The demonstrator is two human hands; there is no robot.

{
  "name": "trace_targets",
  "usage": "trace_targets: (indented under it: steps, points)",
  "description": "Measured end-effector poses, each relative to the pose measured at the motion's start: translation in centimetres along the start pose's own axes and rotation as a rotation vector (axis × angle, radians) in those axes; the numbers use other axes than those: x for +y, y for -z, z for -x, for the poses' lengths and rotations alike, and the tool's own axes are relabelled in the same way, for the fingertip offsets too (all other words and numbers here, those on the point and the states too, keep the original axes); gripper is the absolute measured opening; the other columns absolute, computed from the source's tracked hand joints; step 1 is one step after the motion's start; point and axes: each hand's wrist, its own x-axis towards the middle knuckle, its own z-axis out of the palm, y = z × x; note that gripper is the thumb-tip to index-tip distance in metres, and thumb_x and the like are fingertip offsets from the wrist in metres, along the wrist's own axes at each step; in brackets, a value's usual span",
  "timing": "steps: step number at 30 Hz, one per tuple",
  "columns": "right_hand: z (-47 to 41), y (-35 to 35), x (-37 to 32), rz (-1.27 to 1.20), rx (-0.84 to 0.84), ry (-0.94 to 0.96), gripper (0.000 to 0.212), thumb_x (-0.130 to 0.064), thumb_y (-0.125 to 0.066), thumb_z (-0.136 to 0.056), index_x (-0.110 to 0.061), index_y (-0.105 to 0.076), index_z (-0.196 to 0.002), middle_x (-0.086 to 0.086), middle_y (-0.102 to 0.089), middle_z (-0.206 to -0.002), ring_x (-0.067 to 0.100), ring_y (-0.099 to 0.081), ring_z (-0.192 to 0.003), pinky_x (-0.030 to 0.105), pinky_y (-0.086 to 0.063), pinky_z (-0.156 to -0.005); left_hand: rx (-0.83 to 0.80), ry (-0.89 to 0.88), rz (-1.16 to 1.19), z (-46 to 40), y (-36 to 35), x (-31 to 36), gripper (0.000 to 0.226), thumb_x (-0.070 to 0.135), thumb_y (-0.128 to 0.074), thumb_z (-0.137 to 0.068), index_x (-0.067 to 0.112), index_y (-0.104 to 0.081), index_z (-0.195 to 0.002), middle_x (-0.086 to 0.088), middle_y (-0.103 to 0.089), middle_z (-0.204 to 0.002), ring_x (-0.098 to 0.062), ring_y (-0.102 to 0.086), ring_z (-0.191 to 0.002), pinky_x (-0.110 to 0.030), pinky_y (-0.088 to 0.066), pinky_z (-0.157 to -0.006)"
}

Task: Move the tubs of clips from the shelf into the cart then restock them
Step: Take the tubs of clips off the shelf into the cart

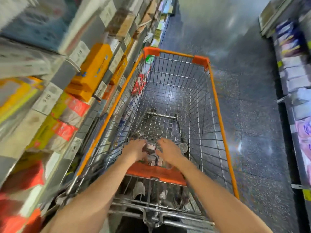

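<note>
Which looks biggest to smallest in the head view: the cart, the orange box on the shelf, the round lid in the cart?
1. cart
2. orange box
3. round lid

This is apparent size only; the wide-angle lens and differing distances distort true sizes.

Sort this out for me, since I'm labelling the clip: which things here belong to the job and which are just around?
Job: tubs in the cart; left hand and right hand over them; shelf.

Around: orange boxes, price tags, floor, far shelving.
</note>
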Motion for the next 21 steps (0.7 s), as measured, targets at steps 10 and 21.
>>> trace_targets:
  steps: [10, 21]
  points:
    - [3.9, 10.0, -5.7, 0.087, 0.065, 0.357, 0.049, -0.033, -0.047, -0.097, -0.018, -0.036, -0.143, 0.002, -0.036, -0.148, 0.02, -0.033, -0.136, 0.037, -0.035, -0.108, 0.2, 0.123, 0.245, 9.4, 8.4, 1.9, 0.056, 0.018, -0.052, -0.093, 0.012, -0.03, -0.144, -0.009, -0.036, -0.148, -0.024, -0.042, -0.129, -0.03, -0.037, -0.097]
    - [12.0, 17.9, -17.9, 0.146, 0.099, 0.829, 0.054, -0.033, -0.051, -0.095, -0.019, -0.034, -0.144, 0.002, -0.036, -0.148, 0.02, -0.034, -0.134, 0.033, -0.032, -0.106, 0.543, 0.239, 0.144, 28.2, 14.7, 0.1, 0.057, 0.031, -0.065, -0.085, 0.019, -0.044, -0.136, -0.008, -0.048, -0.139, -0.023, -0.046, -0.125, -0.032, -0.037, -0.101]
